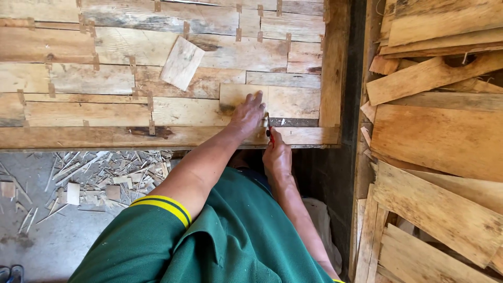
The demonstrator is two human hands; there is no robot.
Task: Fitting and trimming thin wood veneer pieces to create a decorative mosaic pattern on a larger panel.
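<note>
1. The left hand (247, 112) lies flat, palm down and fingers spread, on a thin veneer strip (285, 101) at the near right part of the patched wooden panel (105, 78). It presses the strip and does not grasp it.
2. The right hand (276, 154) is clenched around a small red-handled tool (269, 132) (a blade, I think, but the tip is too small to tell). The tool's tip stands at the near edge of the strip, just beside the left hand.
3. The strip lies straight ahead of both hands, with its long axis running left to right, parallel to the near frame rail (157, 137). The tool stands across this axis.
4. The left hand is on the strip, so it is the nearer one. The right hand is just behind it, over the rail.
5. A loose veneer piece (182, 63) lies tilted on the panel, well apart to the left. A pile of veneer sheets (435, 141) stands to the right, and scraps (105, 181) cover the floor below.
</note>
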